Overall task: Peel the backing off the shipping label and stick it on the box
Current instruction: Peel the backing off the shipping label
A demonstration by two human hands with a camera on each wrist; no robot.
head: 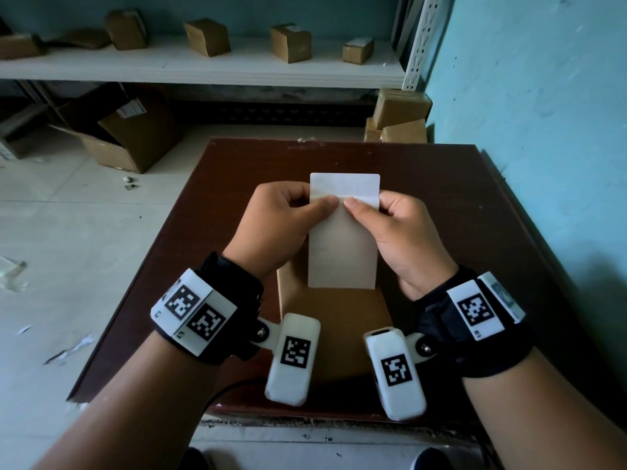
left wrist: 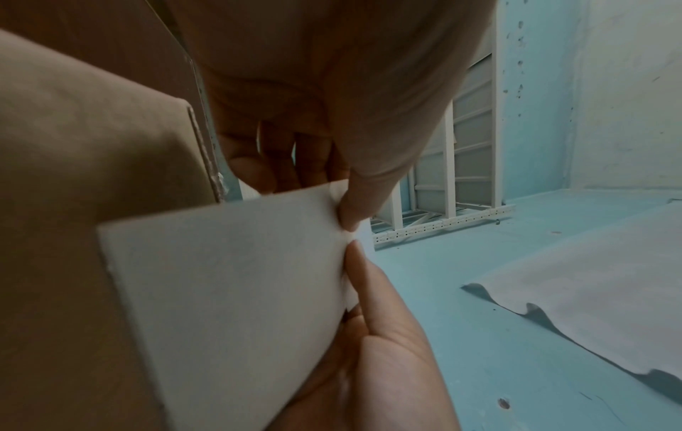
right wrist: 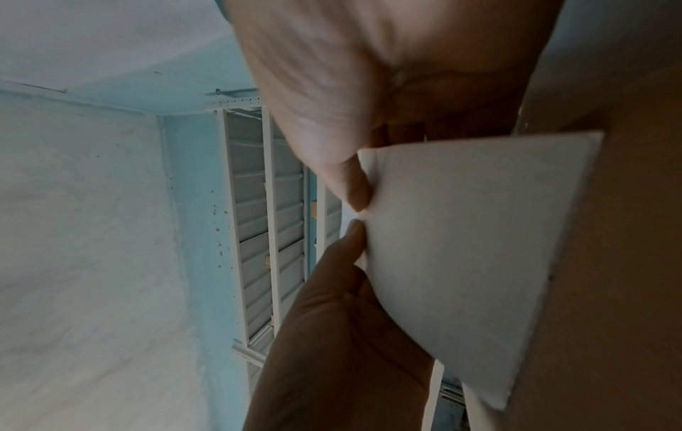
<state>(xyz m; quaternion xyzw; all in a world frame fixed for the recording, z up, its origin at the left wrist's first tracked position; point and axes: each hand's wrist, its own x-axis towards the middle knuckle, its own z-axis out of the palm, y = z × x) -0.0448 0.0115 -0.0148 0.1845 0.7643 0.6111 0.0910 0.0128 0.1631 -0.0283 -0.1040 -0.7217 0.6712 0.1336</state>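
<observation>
A white shipping label (head: 342, 252) is held upright over a plain brown cardboard box (head: 334, 334) that lies flat on the dark brown table (head: 441, 205). My left hand (head: 319, 205) pinches the label's left side near the top, and my right hand (head: 358, 206) pinches the right side. The two thumb tips almost meet on the near face. A brighter strip shows above the thumbs, where a layer looks lifted. The left wrist view shows the label (left wrist: 229, 277) and the box (left wrist: 73, 175). The right wrist view shows the label (right wrist: 461, 248) against the box (right wrist: 627, 262).
A white shelf (head: 203, 67) at the back carries several small cardboard boxes. An open carton (head: 135, 137) lies on the floor to the left. Stacked boxes (head: 400, 120) stand behind the table by the turquoise wall (head: 526, 96). Paper scraps dot the floor.
</observation>
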